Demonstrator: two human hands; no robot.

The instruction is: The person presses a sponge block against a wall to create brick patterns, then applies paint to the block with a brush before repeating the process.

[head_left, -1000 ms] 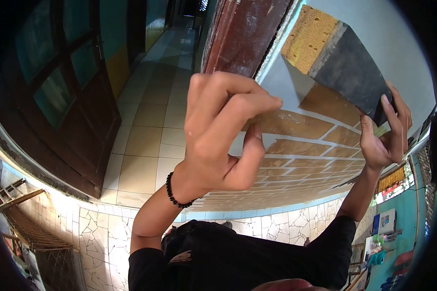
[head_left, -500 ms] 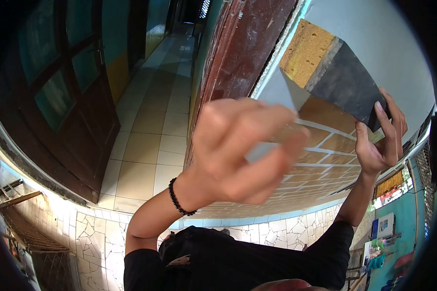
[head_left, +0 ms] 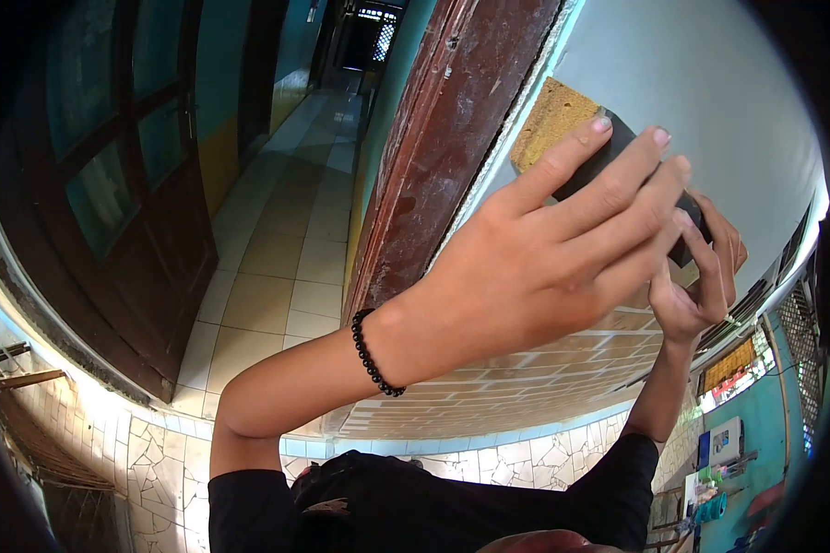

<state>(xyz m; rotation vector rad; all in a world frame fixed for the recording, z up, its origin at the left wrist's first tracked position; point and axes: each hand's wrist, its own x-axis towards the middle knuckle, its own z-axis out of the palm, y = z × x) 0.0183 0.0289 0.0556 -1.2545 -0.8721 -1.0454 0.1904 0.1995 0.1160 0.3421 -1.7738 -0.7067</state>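
A flat dark rectangular piece (head_left: 621, 136) lies up against the pale grey wall (head_left: 701, 83). At its left end shows a yellow-brown, pitted, sponge-like part (head_left: 551, 118). My left hand (head_left: 563, 244), with a black bead bracelet (head_left: 371, 355) on the wrist, reaches across the dark piece. Its fingers are stretched out and slightly spread over the surface, covering most of it. My right hand (head_left: 696, 290) grips the piece's right end between thumb and fingers.
Below the hands the wall has a brown brick pattern (head_left: 526, 369) with pale lines. A dark red door frame (head_left: 433, 120) stands close on the left, beside a tiled hallway (head_left: 263, 276) and a brown door (head_left: 138, 221). Cluttered shelving (head_left: 710, 488) is at lower right.
My left hand has gone from curled and blurred to stretched out, moving up and right over the dark piece. My right hand keeps its hold.
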